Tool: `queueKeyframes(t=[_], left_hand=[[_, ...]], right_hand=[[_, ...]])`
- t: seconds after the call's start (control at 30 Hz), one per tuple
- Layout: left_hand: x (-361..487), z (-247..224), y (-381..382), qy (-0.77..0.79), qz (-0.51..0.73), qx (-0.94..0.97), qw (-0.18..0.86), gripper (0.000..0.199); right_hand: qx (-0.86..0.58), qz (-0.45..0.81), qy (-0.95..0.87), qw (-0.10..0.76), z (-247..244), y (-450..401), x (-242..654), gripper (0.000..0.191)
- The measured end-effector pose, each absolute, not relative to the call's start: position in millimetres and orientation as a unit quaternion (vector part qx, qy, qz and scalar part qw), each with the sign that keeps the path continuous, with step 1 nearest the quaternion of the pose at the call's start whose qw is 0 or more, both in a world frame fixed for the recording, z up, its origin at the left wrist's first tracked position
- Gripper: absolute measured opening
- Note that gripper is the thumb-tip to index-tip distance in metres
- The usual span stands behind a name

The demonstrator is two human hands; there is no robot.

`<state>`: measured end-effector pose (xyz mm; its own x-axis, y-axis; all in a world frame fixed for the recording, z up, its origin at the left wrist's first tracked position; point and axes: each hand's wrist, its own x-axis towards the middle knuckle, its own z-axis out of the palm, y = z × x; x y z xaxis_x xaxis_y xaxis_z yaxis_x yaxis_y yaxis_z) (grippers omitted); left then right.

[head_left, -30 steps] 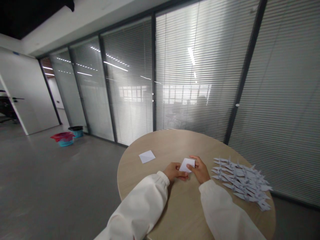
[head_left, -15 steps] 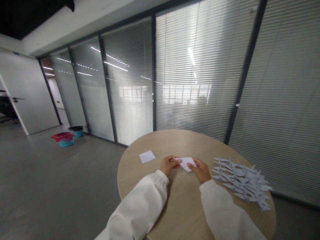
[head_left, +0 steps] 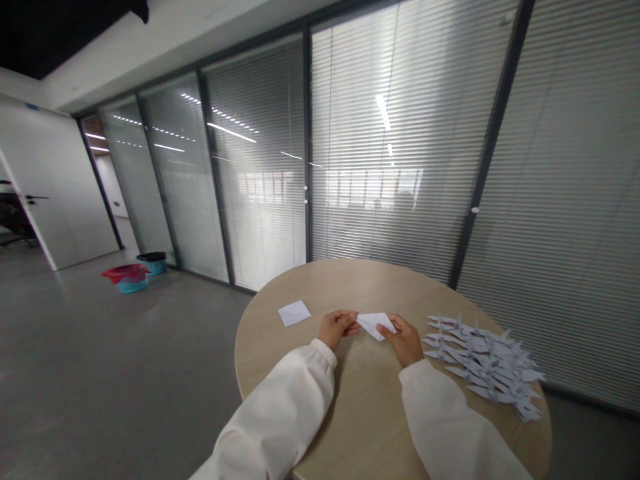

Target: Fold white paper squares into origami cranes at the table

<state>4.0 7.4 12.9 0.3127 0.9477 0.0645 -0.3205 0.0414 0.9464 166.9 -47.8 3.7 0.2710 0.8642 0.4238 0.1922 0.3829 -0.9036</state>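
Between my hands is a small sheet of white folded paper [head_left: 373,324], held just above the round wooden table. My left hand [head_left: 338,328] pinches its narrow left corner between thumb and fingers. At the wider right end, my right hand [head_left: 403,339] grips the paper, with the thumb on top and the fingers behind. A square of white paper [head_left: 294,313] with a diagonal crease lies on the table to the left. To the right of my right hand, several folded paper cranes [head_left: 483,363] are packed together in rows.
The round table [head_left: 360,413] has its curved edge close to a glass partition [head_left: 390,220] with blinds. On the floor at the left stand a blue bin with a red liner [head_left: 127,277] and another with a black liner [head_left: 154,262]. A white door [head_left: 60,187] stands open farther left.
My left thumb has drawn back toward the paper's left tip, baring more of its surface. The paper and my right hand have shifted slightly right.
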Motion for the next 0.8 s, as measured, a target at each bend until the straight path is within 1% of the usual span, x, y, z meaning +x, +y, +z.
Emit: queueKeyframes(t=[0.27,0.53,0.8], left_hand=[[3.5,14.9,5.4,0.317,0.495,0.484,0.648,0.042],[3.7,18.7,2.2,0.31,0.508,0.487,0.64,0.04],[4.6,19.4,-0.7,0.316,0.517,0.489,0.627,0.041]], right_hand=[[-0.488,0.276,-0.532,0.635,7.9,-51.1,166.2,0.039],[-0.481,0.283,-0.527,0.641,5.0,-48.6,166.7,0.033],[-0.478,0.287,-0.526,0.643,6.0,-49.0,165.9,0.036]])
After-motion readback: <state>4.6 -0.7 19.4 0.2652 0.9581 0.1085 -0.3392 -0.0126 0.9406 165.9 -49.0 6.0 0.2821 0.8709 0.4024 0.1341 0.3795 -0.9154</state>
